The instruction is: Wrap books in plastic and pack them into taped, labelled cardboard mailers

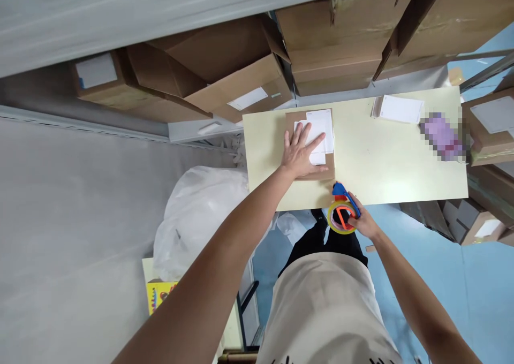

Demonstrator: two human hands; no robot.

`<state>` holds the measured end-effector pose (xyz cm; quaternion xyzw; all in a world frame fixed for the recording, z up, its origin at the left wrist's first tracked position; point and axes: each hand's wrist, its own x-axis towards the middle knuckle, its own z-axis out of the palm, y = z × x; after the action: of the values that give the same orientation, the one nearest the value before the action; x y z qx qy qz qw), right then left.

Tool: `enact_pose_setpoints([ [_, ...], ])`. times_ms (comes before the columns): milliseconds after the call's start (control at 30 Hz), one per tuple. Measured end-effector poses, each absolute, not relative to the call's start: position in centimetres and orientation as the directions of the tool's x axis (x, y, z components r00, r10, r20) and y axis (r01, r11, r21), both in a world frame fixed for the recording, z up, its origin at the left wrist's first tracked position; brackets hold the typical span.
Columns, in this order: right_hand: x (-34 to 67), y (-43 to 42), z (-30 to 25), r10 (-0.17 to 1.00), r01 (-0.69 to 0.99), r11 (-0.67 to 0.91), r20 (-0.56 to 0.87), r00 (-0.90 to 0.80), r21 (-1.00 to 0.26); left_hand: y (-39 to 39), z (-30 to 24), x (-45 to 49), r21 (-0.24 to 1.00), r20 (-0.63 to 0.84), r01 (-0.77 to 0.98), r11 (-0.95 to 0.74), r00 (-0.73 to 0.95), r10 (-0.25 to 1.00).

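Note:
A small brown cardboard box [321, 172] lies on the pale table [369, 166], close to its left end. White paper labels [321, 122] cover much of its top. My left hand [301, 152] presses down on the labels and the box with its fingers spread. By the table's front edge, my right hand [363, 222] grips a blue and orange tape dispenser [339, 189]. A roll of yellowish tape [331, 222] is fitted on it. The dispenser's blue head is just below the box's lower right corner; whether they touch I cannot tell.
Large cardboard boxes [333, 43] fill the shelf behind the table. Farther right on the tabletop lie a white card-like item [401, 108] and a blurred purple object [441, 136]. More boxes [492, 118] are stacked at right. A white plastic bag [201, 219] bulges at left.

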<state>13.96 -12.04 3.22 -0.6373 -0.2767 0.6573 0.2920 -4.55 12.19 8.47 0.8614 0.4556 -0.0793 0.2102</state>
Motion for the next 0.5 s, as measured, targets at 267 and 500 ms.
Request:
enact_pose_setpoints([
  [267,12.5,-6.5,2.4,0.758,-0.214,-0.588,-0.624,0.19,-0.78,11.2,9.3,-3.8,0.193,-0.314,0.929,-0.315,0.363,0.877],
  [500,22.4,5.6,4.7,0.738,-0.09,-0.675,-0.669,-0.089,-0.732,11.2,9.9,-4.3,0.194,-0.304,0.906,-0.376,0.42,0.855],
])
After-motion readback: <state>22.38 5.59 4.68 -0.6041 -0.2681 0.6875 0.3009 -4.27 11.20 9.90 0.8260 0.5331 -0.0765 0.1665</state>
